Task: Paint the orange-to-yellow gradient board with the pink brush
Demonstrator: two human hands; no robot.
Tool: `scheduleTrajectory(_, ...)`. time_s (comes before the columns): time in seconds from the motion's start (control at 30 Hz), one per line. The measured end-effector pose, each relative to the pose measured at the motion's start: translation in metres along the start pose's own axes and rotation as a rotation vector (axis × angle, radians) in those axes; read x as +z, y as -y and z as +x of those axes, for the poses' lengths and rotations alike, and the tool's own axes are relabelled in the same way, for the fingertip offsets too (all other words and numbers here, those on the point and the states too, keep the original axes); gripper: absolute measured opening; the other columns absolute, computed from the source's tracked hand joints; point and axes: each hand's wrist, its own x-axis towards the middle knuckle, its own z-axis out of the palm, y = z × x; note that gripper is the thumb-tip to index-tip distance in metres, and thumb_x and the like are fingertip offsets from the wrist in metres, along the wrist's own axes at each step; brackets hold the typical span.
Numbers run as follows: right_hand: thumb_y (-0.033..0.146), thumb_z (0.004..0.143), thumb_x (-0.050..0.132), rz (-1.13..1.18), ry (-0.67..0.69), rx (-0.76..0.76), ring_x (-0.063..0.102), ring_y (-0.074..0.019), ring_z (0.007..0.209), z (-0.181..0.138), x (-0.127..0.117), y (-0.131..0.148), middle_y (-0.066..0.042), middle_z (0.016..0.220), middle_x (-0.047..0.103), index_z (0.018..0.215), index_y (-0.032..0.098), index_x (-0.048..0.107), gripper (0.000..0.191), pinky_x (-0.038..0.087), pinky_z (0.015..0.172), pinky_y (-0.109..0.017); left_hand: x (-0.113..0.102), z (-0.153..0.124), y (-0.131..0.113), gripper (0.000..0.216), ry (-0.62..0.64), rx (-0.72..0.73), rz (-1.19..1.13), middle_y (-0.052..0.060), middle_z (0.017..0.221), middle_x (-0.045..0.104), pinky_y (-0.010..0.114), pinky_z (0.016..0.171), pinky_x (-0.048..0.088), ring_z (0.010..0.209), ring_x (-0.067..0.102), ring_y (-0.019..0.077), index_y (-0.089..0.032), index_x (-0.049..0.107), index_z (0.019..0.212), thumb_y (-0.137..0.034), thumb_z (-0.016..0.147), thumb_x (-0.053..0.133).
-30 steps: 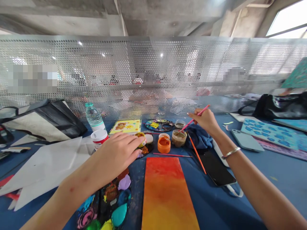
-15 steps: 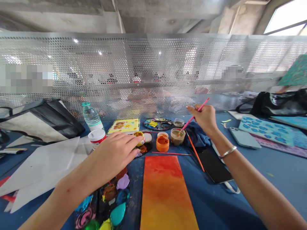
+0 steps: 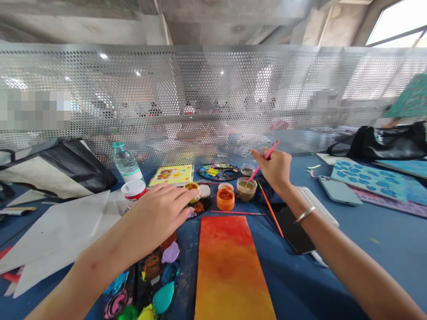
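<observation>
The right hand (image 3: pixel 272 172) is pinching a pink paintbrush (image 3: pixel 260 166) narrowly between thumb and fingers at about 1 o'clock, its bristle end tilting down into the mouth of a brown paint jar (image 3: pixel 246 192). The left hand (image 3: pixel 162 209) is lying open and low at about 11 o'clock, its fingers (image 3: pixel 183 201) stretching toward a small yellow-rimmed paint pot (image 3: pixel 192 192) — whether they are touching it, I cannot tell.

An orange paint jar (image 3: pixel 225 200) is sitting just beside the brown one, and a thin brush (image 3: pixel 237 213) is lying right below both. A long painted board (image 3: pixel 230 271) is lying at 6 o'clock, its colour fading from deep red at the far end through orange to yellow near the person. A messy palette (image 3: pixel 150 275) is lying beside it at about 7 o'clock, thick with blobs of teal, lilac and pink.

A water bottle (image 3: pixel 126 163) is standing at about 11 o'clock, and a white-lidded jar (image 3: pixel 134 192) is standing near the left hand — no writing on either is readable. A bear picture (image 3: pixel 171 175) is showing on a yellow card at 12 o'clock.
</observation>
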Motion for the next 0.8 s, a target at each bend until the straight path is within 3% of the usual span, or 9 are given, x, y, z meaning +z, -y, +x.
scheduleTrajectory(0.37,0.043,0.081,0.057,-0.109,0.057,-0.068,0.013,-0.0088,0.046,-0.008,-0.006,0.022,0.007,0.043,0.018,0.045,0.022,0.018,0.057,0.02,0.052,-0.027,0.0,0.001,0.001,0.031,0.013,0.005,0.02,0.008,0.103,0.072,0.042,0.083,0.05,0.091,0.066,0.0245,-0.015,0.062,0.116,-0.027,0.095,0.041)
scheduleTrajectory(0.57,0.045,0.085,0.052,-0.168,0.066,-0.066,0.024,-0.01,0.046,-0.005,-0.01,0.016,0.004,0.043,0.027,0.047,0.022,0.023,0.053,0.022,0.054,-0.028,0.002,-0.001,0.001,0.032,0.033,-0.046,-0.065,0.009,0.103,0.072,0.044,0.086,0.05,0.093,0.066,0.0264,-0.017,0.062,0.117,-0.028,0.094,0.043)
scheduleTrajectory(0.7,0.041,0.085,0.052,-0.175,0.19,-0.069,0.032,-0.0112,0.046,-0.006,0.005,-0.003,0.003,0.044,0.035,0.049,0.022,0.028,0.048,0.024,0.054,-0.028,0.0,-0.001,0.003,0.035,0.097,-0.19,-0.395,0.006,0.12,0.067,0.043,0.099,0.045,0.112,0.061,0.0255,-0.026,0.058,0.126,-0.035,0.093,0.048)
scheduleTrajectory(0.8,0.037,0.08,0.058,-0.154,0.348,-0.08,0.034,-0.0122,0.045,-0.008,0.02,-0.017,0.003,0.043,0.036,0.048,0.022,0.031,0.044,0.023,0.053,-0.028,0.0,0.003,0.005,0.04,0.112,-0.308,-0.959,0.001,0.138,0.055,0.038,0.103,0.043,0.126,0.052,0.0226,-0.035,0.05,0.132,-0.044,0.094,0.047)
